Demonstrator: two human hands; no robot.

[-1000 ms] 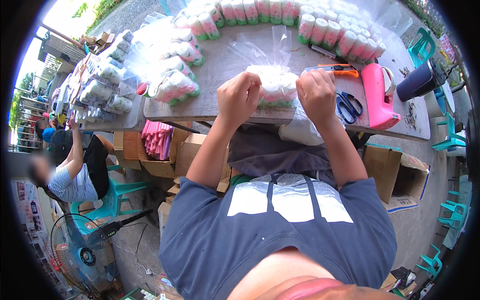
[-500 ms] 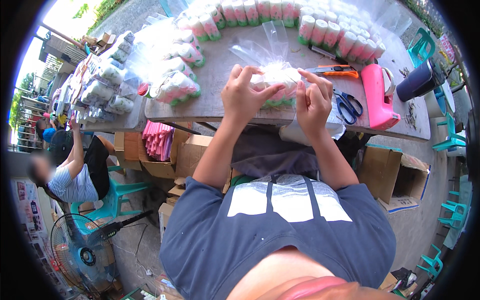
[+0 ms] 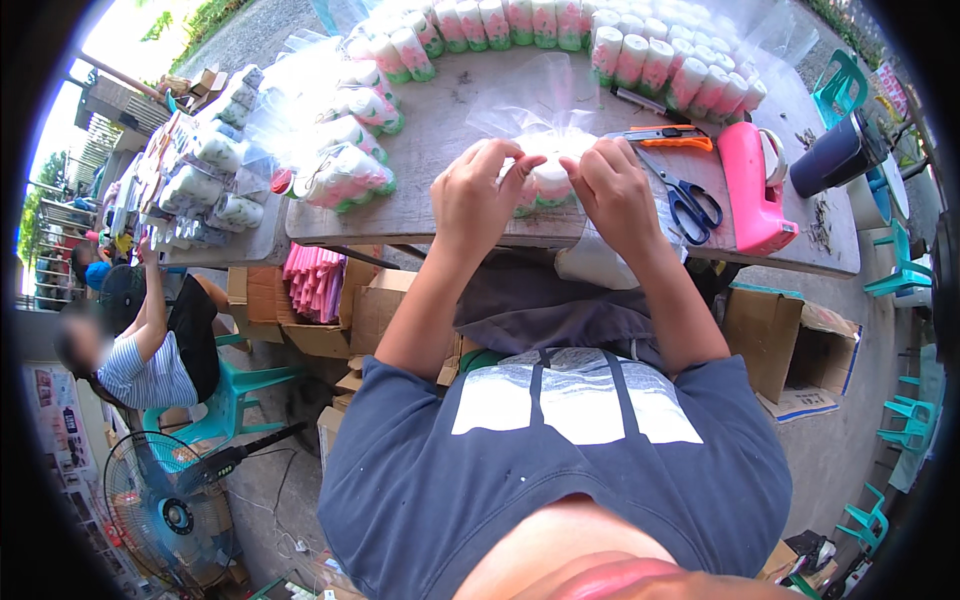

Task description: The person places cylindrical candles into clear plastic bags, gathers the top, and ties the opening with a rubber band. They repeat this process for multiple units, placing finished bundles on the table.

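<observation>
A clear plastic bag (image 3: 540, 110) stands at the table's near edge, its loose top spread out on the far side. Inside sit several white rolls with pink and green print (image 3: 552, 186). My left hand (image 3: 472, 198) is at the bag's left, thumb and forefinger pinched at its plastic. On the right side, my right hand (image 3: 618, 192) has its fingers curled together against the bag, thumb toward the rolls. The thin film between the fingertips is hard to make out. White plastic sheeting (image 3: 600, 262) hangs over the edge below my right hand.
Right of my hands lie an orange box cutter (image 3: 685, 138), blue-handled scissors (image 3: 692, 210), a pink tape dispenser (image 3: 752, 190) and a dark tumbler (image 3: 838, 160). Bagged rolls (image 3: 350, 180) stand left; more rolls (image 3: 510, 25) line the far side. A person (image 3: 150, 360) sits at left.
Both hands have shifted slightly and their fingers have drawn in at the bag. My right forefinger, stretched out before, is now curled. The bag's top has sunk and spread.
</observation>
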